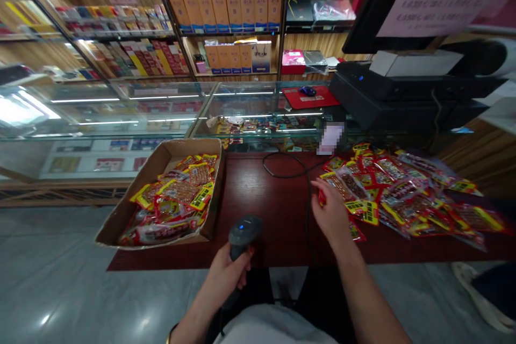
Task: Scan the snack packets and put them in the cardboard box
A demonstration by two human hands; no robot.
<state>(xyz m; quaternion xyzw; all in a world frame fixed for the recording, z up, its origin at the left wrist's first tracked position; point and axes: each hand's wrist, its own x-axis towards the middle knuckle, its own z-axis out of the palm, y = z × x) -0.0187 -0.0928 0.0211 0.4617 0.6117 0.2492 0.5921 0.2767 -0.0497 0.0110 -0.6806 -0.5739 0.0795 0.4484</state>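
Observation:
My left hand is wrapped around the handle of a dark grey barcode scanner, its head tilted up with a small blue light lit. At the left edge of a loose pile of snack packets is my right hand, fingers curled in. A bit of red shows between thumb and fingers; what it belongs to is hard to make out. The packets are clear, red and yellow, with brownish contents. On the left, an open cardboard box holds more packets of this sort.
Across the dark red wooden table runs a black cable. Behind it stand a glass counter, a mouse on a red mat, a black monitor, and stocked shelves. At lower right, another person's shoe shows.

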